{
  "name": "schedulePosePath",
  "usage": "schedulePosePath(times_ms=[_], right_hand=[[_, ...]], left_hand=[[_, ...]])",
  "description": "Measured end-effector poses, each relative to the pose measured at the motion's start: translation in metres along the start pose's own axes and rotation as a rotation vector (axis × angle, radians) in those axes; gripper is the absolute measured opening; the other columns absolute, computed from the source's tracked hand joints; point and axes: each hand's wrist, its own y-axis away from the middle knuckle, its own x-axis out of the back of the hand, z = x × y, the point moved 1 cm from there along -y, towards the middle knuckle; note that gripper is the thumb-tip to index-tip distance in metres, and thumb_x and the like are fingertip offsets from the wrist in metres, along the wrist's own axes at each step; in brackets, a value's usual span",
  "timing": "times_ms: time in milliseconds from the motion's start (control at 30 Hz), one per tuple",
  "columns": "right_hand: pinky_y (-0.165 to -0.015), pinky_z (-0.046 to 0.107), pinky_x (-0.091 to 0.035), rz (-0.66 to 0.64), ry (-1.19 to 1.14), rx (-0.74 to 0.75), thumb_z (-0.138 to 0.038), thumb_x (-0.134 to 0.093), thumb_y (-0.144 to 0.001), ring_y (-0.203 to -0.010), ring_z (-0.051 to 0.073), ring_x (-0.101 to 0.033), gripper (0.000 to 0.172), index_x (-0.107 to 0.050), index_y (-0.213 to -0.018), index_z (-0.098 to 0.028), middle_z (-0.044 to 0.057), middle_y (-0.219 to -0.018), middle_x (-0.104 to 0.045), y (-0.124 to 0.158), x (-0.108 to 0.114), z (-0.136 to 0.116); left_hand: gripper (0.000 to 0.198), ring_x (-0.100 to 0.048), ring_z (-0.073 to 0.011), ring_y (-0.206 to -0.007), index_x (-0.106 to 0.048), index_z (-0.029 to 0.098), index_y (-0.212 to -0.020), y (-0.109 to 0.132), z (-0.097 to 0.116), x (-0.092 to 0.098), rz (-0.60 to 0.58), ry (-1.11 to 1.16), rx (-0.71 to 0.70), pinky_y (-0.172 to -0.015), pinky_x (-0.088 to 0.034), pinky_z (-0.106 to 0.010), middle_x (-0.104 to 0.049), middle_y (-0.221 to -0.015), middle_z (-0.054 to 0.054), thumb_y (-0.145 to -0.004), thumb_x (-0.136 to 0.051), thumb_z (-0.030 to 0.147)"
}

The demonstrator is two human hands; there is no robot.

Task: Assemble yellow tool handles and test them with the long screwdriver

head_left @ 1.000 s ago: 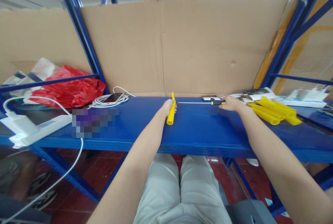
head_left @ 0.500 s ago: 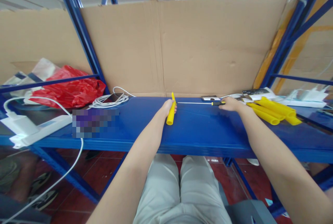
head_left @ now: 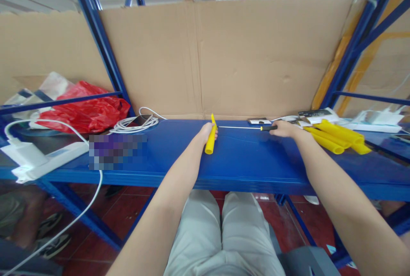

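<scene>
My left hand [head_left: 209, 131] is closed around a yellow tube [head_left: 210, 142], whose open round end points toward me and whose far end looks narrow. In my right hand [head_left: 284, 128] is the dark handle of a screwdriver [head_left: 245, 127] with a yellow collar. Its long thin shaft lies level and reaches left to the yellow tube beside my left fingers. Whether the tip touches or enters the tube I cannot tell. Several more yellow tubes [head_left: 336, 136] lie in a pile just right of my right hand.
Both hands are over a blue shelf [head_left: 179, 162] backed by a cardboard sheet [head_left: 256, 54]. To the left are a red plastic bag [head_left: 86, 107], a coiled white cable [head_left: 133, 125] and a white power strip [head_left: 54, 160]. A small box [head_left: 320, 115] sits behind the tube pile.
The screwdriver handle looks slightly turned about its axis in my right hand. Both hands and the yellow tube stay in place.
</scene>
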Motion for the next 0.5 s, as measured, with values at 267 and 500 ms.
schedulePosePath(times_ms=[267, 500], right_hand=[[-0.066, 0.028, -0.048, 0.062, 0.094, 0.001, -0.024, -0.067, -0.069, -0.079, 0.025, -0.068, 0.027, -0.071, -0.095, -0.018, 0.008, -0.08, -0.072, 0.002, 0.0026, -0.0028], [-0.067, 0.027, -0.05, 0.052, 0.039, -0.021, -0.026, -0.07, -0.068, -0.08, 0.024, -0.069, 0.033, -0.071, -0.1, -0.019, 0.008, -0.085, -0.073, 0.003, 0.0021, -0.0019]], left_hand=[[0.021, -0.036, -0.0118, -0.033, -0.05, 0.016, -0.094, 0.001, -0.0001, -0.0006, 0.007, 0.001, 0.008, -0.034, -0.03, -0.02, -0.043, -0.051, 0.003, -0.099, -0.03, 0.021], [0.021, -0.037, -0.0125, -0.035, -0.049, 0.016, -0.095, -0.0006, -0.0005, -0.0001, -0.011, -0.005, 0.015, -0.034, -0.03, -0.021, -0.043, -0.052, 0.003, -0.1, -0.03, 0.022]])
